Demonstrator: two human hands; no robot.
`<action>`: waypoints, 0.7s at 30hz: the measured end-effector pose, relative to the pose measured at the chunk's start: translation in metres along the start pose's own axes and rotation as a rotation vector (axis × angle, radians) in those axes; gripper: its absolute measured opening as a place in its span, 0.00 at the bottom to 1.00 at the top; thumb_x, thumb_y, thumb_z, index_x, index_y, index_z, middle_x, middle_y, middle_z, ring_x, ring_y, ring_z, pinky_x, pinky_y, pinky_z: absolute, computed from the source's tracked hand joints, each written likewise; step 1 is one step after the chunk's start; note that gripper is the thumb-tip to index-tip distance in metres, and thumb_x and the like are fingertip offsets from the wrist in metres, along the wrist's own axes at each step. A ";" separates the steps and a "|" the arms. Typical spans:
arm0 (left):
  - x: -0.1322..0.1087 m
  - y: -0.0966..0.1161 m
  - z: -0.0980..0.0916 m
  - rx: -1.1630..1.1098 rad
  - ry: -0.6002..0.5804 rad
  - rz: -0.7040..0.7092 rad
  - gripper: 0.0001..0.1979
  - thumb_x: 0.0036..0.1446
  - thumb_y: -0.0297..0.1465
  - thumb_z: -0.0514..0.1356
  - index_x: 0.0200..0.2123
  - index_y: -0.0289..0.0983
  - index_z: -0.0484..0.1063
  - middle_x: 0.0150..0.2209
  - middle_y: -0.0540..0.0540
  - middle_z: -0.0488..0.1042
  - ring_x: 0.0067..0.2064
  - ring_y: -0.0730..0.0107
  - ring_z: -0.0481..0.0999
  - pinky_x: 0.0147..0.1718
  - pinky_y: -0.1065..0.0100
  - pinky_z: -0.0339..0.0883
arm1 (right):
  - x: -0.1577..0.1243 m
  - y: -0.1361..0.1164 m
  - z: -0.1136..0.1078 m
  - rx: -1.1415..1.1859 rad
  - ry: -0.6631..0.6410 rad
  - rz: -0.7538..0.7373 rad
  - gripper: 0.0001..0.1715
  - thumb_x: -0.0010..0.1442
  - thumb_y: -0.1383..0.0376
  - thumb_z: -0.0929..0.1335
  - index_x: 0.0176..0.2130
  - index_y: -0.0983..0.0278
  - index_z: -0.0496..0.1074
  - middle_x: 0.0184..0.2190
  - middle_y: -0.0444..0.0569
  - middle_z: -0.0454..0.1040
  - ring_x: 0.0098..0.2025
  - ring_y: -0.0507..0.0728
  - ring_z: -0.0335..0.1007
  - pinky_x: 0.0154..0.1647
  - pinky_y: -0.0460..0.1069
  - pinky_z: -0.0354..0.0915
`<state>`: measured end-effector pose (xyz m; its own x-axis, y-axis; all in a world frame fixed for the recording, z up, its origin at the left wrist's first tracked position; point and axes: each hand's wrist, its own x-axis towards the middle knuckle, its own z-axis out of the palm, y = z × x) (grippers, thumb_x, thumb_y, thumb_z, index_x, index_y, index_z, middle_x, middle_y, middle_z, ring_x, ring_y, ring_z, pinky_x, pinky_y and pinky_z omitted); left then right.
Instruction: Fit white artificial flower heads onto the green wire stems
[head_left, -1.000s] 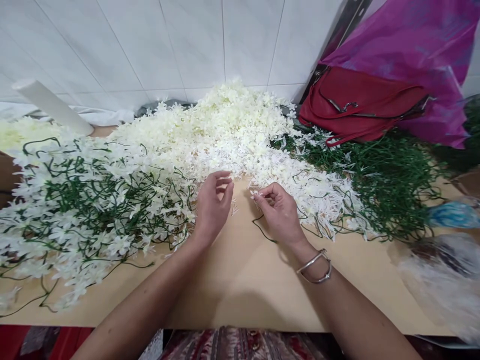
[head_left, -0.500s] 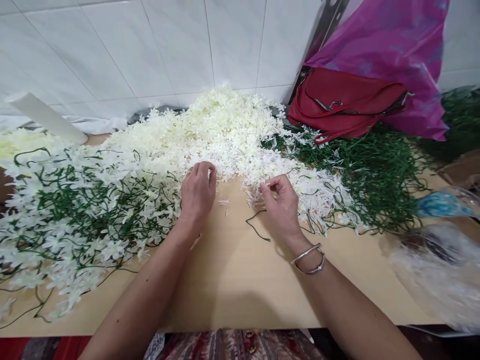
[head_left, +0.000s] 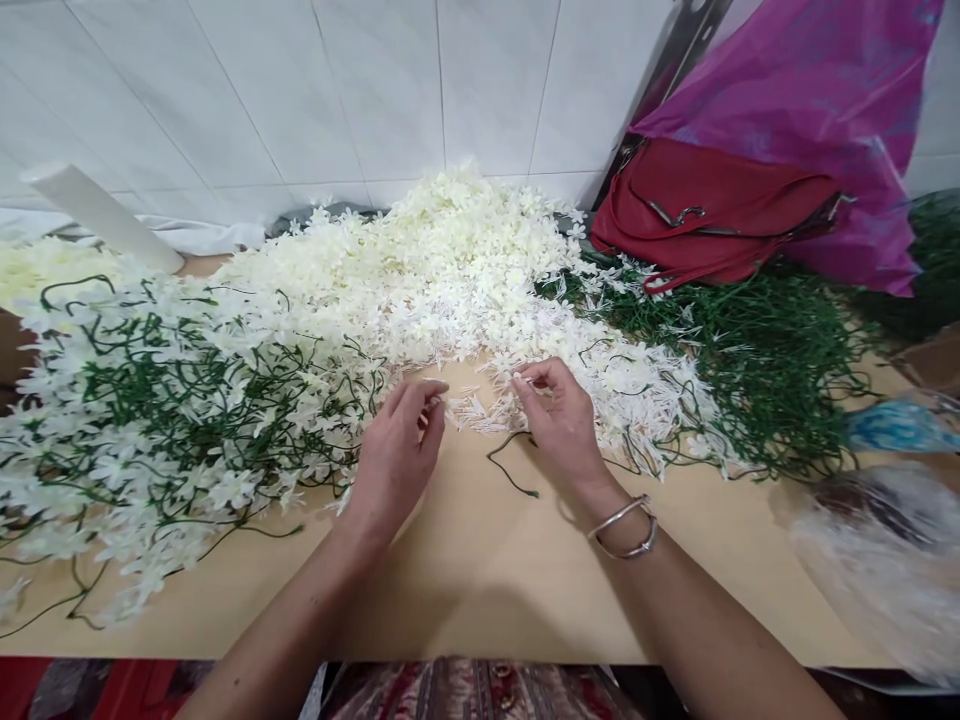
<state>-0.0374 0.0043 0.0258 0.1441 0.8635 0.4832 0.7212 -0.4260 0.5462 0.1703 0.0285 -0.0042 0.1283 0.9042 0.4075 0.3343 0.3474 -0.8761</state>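
A big heap of loose white artificial flowers [head_left: 457, 270] lies in the middle of the tan table [head_left: 480, 570]. My left hand [head_left: 397, 455] rests at the heap's near edge, fingers pinched on a small white flower. My right hand [head_left: 559, 415], with a metal bangle on its wrist, pinches the end of a thin green stem [head_left: 510, 465] that trails onto the table. A few loose blossoms [head_left: 472, 410] lie between the hands. On the left sprawls a pile of green stems with white flowers attached [head_left: 165, 400].
Bare green stems [head_left: 757, 370] are heaped at the right. A red handbag [head_left: 712, 215] and purple plastic sheet [head_left: 825, 110] lean on the tiled wall behind them. A clear plastic bag [head_left: 877, 550] lies at the near right, a white tube [head_left: 105, 215] at the far left.
My left hand reached into the flower heap, then drew back toward me with a small flower pinched. My right hand stayed near the heap's edge holding the stem.
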 end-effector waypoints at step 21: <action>-0.034 0.000 0.023 -0.735 0.159 -0.382 0.06 0.65 0.32 0.64 0.38 0.40 0.68 0.43 0.43 0.82 0.43 0.65 0.84 0.46 0.64 0.76 | -0.004 -0.006 0.005 -0.057 -0.068 0.007 0.04 0.67 0.65 0.69 0.38 0.58 0.68 0.45 0.52 0.81 0.49 0.62 0.77 0.53 0.59 0.67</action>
<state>-0.0272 -0.0186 -0.0062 -0.1567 0.9593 0.2351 0.0684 -0.2269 0.9715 0.1632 0.0238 -0.0022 0.0675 0.9221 0.3811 0.3869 0.3279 -0.8619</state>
